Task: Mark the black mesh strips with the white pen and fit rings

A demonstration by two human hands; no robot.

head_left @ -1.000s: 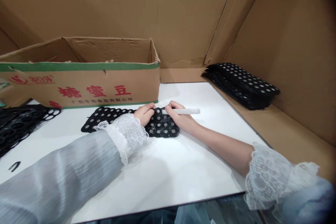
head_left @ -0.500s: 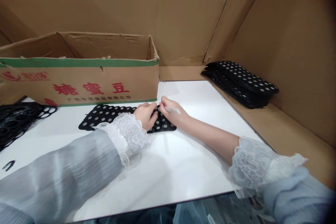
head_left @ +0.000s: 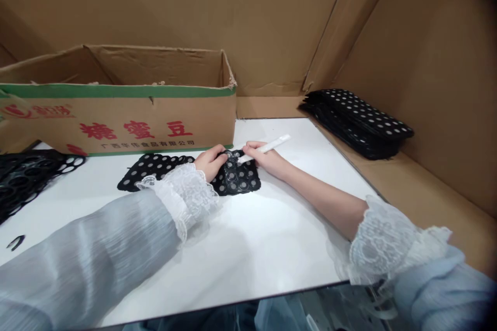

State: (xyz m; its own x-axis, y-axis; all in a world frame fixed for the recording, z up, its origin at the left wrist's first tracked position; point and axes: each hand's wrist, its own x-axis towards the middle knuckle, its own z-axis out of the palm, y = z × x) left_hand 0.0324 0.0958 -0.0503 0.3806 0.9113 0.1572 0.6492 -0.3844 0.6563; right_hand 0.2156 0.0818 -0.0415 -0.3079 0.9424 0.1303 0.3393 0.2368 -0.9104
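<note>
Your right hand grips the white tool, tip down-left on the perforated black sheet; your left hand fingers press the sheet flat.

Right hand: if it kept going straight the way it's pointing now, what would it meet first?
The right hand, holding a white tool, points left across the black mat. It would likely meet the left hand first, which rests close by on that mat.
</note>
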